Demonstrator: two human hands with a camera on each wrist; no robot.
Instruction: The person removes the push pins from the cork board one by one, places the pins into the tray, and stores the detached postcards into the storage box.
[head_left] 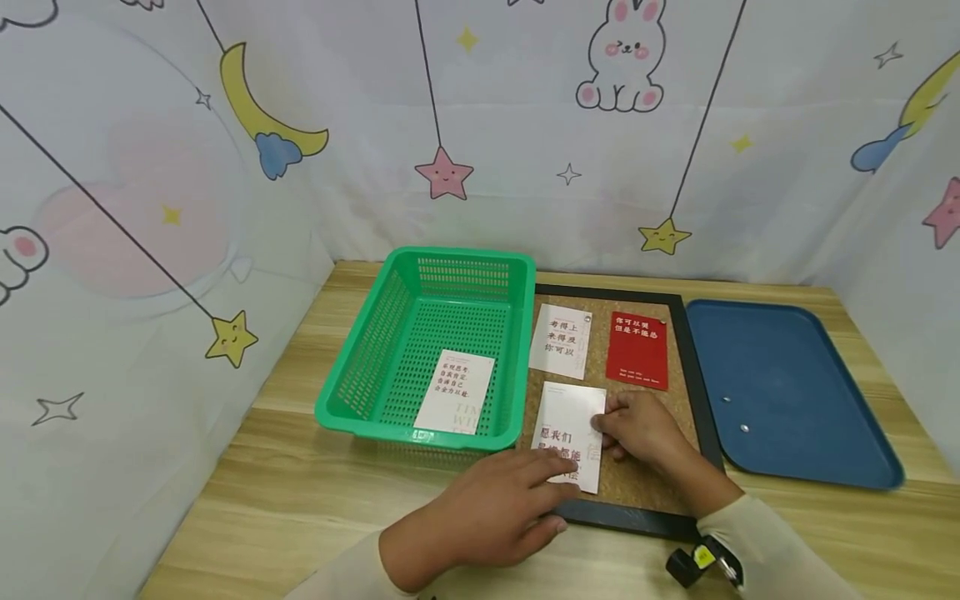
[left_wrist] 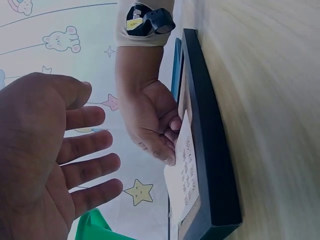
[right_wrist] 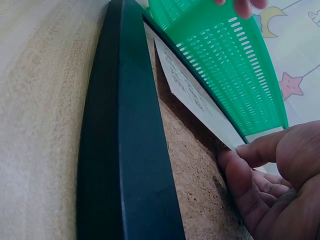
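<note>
While the right hand (head_left: 647, 427) pinches a white card (head_left: 568, 417) by its two o'clock edge, thumb and curled fingers closed on the paper, the left hand (head_left: 498, 504) hovers near that card's seven o'clock corner, its fingers loosely straight, spread apart and holding nothing. The card lies at about eight o'clock on a black-framed cork board (head_left: 637, 487), and the right wrist view shows its held edge raised off the cork, with a shadow beneath.

At twelve o'clock from this card sits a pinned white card (head_left: 561, 340); at one o'clock, a red card (head_left: 637, 354). Each of those two has a pin near its one o'clock corner.

A green basket (head_left: 450, 325) stands between nine and ten o'clock from the board, with a loose white card (head_left: 456, 392) at five o'clock inside it. At three o'clock from the board lies a blue tray (head_left: 802, 383) bearing two silver pins (head_left: 744, 428) towards its eight o'clock side. Everything rests on a wood-grained worktop (head_left: 262, 517).
</note>
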